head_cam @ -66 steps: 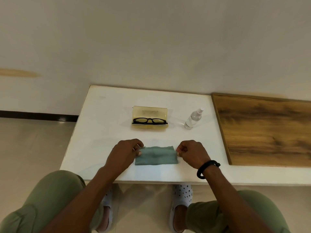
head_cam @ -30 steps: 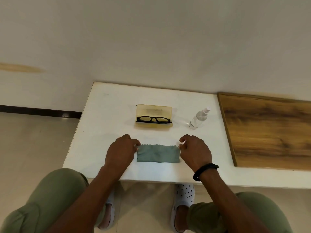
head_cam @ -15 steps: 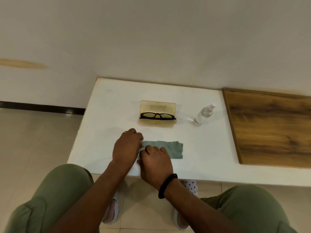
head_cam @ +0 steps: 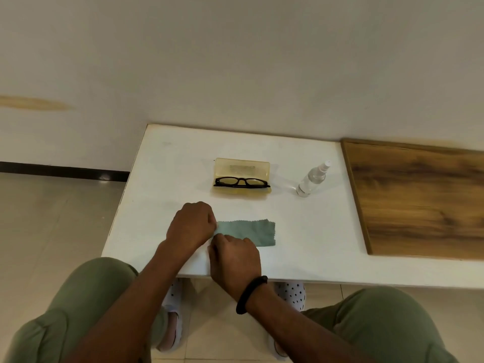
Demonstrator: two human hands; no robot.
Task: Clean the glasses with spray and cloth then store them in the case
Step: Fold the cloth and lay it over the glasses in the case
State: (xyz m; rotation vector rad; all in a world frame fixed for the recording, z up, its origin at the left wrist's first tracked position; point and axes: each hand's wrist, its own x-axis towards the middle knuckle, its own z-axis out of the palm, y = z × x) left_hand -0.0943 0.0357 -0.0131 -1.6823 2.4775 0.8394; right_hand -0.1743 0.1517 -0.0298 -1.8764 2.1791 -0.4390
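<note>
Both hands meet at the left end of the cloth (head_cam: 247, 232). The left hand (head_cam: 192, 226) is curled closed, its grip pinching the cloth's far left corner, knuckles up. The right hand (head_cam: 234, 255) has crossed in just beside it, fingers bent down onto the cloth's near left corner; its fingertips are hidden under the hand, so whether this grip is closed on the fabric or merely pressing it cannot be told. A black band (head_cam: 251, 294) circles the right wrist. The cloth is grey-green, rectangular, lying flat on the white surface (head_cam: 167, 179) near its front edge, long axis running left to right, right end free with a pinked edge. Beyond the cloth, towards the wall, the case (head_cam: 242, 179) lies open, translucent yellow, long axis also left to right and parallel to the cloth, its lid tilted back away from the person. The glasses (head_cam: 241, 182), black-framed, rest in the lower half of the case, lenses facing the person, frame running left to right along the case. To the right of the case and apart from it stands the spray bottle (head_cam: 311, 179), clear, upright on its base, white nozzle at top; in this wide-angle view it leans up and to the right. A wooden board (head_cam: 424, 200) covers the right part of the surface, well clear of the bottle. Below the front edge, green trousers (head_cam: 78, 310) and white perforated shoes (head_cam: 292, 294) are visible on the tiled floor (head_cam: 52, 218).
</note>
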